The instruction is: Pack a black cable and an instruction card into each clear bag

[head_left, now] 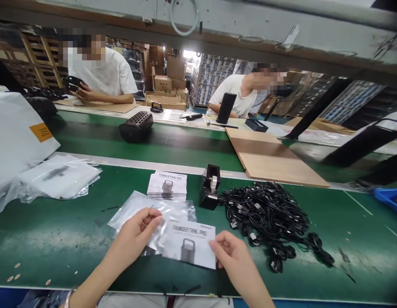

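Observation:
My right hand (234, 256) pinches the right edge of a printed manual (189, 244) marked "Thunder Trail Pro", with a speaker picture on its cover. Thumb and fingertips of my left hand (138, 231) are closed on a clear plastic bag (160, 236) at the manual's left end. Whether that end is inside the bag or only against it, I cannot tell. More clear bags (129, 210) lie flat just behind my left hand. Beyond them is a stack of the same manuals (167, 185). A black tape dispenser (210, 187) stands to the right of the stack.
Bundled black USB cables (265, 211) are heaped at right, and bagged items (62, 175) lie at left. A black speaker (136, 126) and a wooden board (272, 156) sit across the green bench. Two co-workers in white shirts are opposite; a beam (224, 32) crosses overhead.

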A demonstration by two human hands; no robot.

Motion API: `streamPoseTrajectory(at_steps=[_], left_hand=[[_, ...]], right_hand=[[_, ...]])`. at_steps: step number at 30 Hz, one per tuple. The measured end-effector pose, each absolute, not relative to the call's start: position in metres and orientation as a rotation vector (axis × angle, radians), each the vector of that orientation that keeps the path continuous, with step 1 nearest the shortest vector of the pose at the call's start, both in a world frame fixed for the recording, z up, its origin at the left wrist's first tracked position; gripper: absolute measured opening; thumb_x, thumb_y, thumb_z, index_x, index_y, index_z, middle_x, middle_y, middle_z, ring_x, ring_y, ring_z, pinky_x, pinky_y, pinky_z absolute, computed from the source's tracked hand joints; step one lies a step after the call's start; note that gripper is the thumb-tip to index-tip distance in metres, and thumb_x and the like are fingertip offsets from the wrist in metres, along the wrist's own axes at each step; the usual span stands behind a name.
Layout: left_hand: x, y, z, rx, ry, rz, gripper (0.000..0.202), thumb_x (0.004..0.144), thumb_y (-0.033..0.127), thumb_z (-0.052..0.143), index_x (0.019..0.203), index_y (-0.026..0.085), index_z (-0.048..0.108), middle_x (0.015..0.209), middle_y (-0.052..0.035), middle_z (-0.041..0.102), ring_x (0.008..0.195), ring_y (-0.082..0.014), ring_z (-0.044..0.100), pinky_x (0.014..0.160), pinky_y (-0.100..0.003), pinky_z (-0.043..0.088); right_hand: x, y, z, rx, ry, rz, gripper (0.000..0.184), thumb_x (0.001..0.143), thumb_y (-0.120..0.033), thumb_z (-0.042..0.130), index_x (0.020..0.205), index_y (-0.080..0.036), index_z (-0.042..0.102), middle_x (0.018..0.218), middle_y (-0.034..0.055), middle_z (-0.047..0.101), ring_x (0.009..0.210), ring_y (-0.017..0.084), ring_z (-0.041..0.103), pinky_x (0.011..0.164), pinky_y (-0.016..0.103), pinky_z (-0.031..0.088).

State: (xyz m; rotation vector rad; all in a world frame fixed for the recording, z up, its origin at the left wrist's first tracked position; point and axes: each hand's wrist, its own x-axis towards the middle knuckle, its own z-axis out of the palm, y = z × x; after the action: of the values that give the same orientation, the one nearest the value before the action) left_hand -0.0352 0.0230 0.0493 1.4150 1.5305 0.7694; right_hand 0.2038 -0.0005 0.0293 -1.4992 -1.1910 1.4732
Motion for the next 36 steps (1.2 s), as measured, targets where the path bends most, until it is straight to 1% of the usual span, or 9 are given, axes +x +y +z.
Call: streamPoseTrajectory(at_steps=[3,7,14,17,21,24,29,33,36], left_hand=[[-0.025,0.031,0.043,1.828,1.756,0.599,0.020,0.076,0.041,0.053,0.074,0.022,0.060,0.073,0.0012,0.059,0.063,-0.0168,0.054,0.058,-0.027,0.038],[-0.017,0.039,0.036,1.943,1.852,0.378,0.013,0.073,0.033,0.056,0.065,0.023,0.062,0.076,0.0004,0.061,0.067,-0.0194,0.057,0.055,-0.026,0.034],[-0.021,0.035,0.040,2.041,1.733,0.348,0.032,0.084,0.031,0.039,0.060,0.022,0.058,0.070,0.0009,0.055,0.060,-0.0151,0.055,0.056,-0.025,0.036],[-0.019,0.028,0.037,2.074,1.707,0.386,0.036,0.087,0.031,0.034,0.062,0.021,0.058,0.069,0.0008,0.053,0.057,-0.0139,0.053,0.057,-0.025,0.038],[-0.015,0.021,0.031,2.083,1.707,0.471,0.035,0.088,0.032,0.035,0.066,0.021,0.059,0.072,0.0002,0.055,0.060,-0.0138,0.055,0.058,-0.025,0.040],[-0.014,0.017,0.027,2.075,1.693,0.553,0.033,0.088,0.033,0.035,0.071,0.022,0.061,0.074,-0.0004,0.058,0.062,-0.0144,0.056,0.059,-0.024,0.042],[-0.014,0.012,0.022,2.033,1.691,0.628,0.024,0.089,0.034,0.035,0.091,0.023,0.056,0.087,-0.0027,0.060,0.068,-0.0167,0.058,0.060,-0.026,0.045],[-0.012,0.010,0.014,2.095,1.708,0.626,0.017,0.083,0.037,0.047,0.086,0.022,0.055,0.082,-0.0032,0.059,0.069,-0.0196,0.058,0.062,-0.031,0.047],[-0.009,0.008,0.010,2.141,1.688,0.655,0.014,0.083,0.034,0.047,0.084,0.022,0.056,0.080,-0.0030,0.059,0.071,-0.0205,0.058,0.063,-0.032,0.047]], right_hand=[[0.227,-0.008,0.027,-1.593,-1.084,1.323,0.035,0.066,-0.051,0.063,0.064,-0.017,0.054,0.048,-0.0042,0.048,0.044,0.010,0.042,0.042,0.020,0.036],[0.238,-0.017,0.026,-1.631,-0.982,1.252,0.036,0.062,-0.053,0.065,0.061,-0.018,0.055,0.046,-0.0037,0.048,0.043,0.010,0.042,0.042,0.021,0.036],[0.213,-0.015,0.019,-1.518,-0.866,1.267,0.039,0.062,-0.055,0.065,0.060,-0.019,0.051,0.046,-0.0037,0.050,0.043,0.011,0.044,0.044,0.022,0.036],[0.202,-0.011,0.015,-1.520,-0.841,1.230,0.038,0.064,-0.055,0.064,0.063,-0.019,0.050,0.050,-0.0029,0.053,0.046,0.012,0.047,0.046,0.022,0.038],[0.194,-0.011,0.012,-1.544,-0.857,1.188,0.039,0.066,-0.056,0.062,0.062,-0.020,0.048,0.051,-0.0021,0.053,0.045,0.012,0.048,0.045,0.023,0.039],[0.191,-0.017,0.011,-1.545,-0.855,1.299,0.042,0.063,-0.057,0.064,0.060,-0.019,0.047,0.046,-0.0026,0.053,0.040,0.011,0.048,0.040,0.021,0.039],[0.190,-0.026,0.008,-1.568,-0.821,1.561,0.043,0.061,-0.055,0.065,0.057,-0.019,0.042,0.035,-0.0038,0.052,0.028,0.007,0.043,0.030,0.016,0.033],[0.195,-0.028,0.007,-1.575,-0.799,1.648,0.043,0.060,-0.052,0.066,0.056,-0.018,0.040,0.035,-0.0044,0.053,0.027,0.006,0.044,0.028,0.013,0.033],[0.200,-0.030,0.006,-1.577,-0.795,1.672,0.044,0.060,-0.053,0.067,0.057,-0.018,0.040,0.035,-0.0049,0.052,0.027,0.005,0.044,0.028,0.013,0.034]])
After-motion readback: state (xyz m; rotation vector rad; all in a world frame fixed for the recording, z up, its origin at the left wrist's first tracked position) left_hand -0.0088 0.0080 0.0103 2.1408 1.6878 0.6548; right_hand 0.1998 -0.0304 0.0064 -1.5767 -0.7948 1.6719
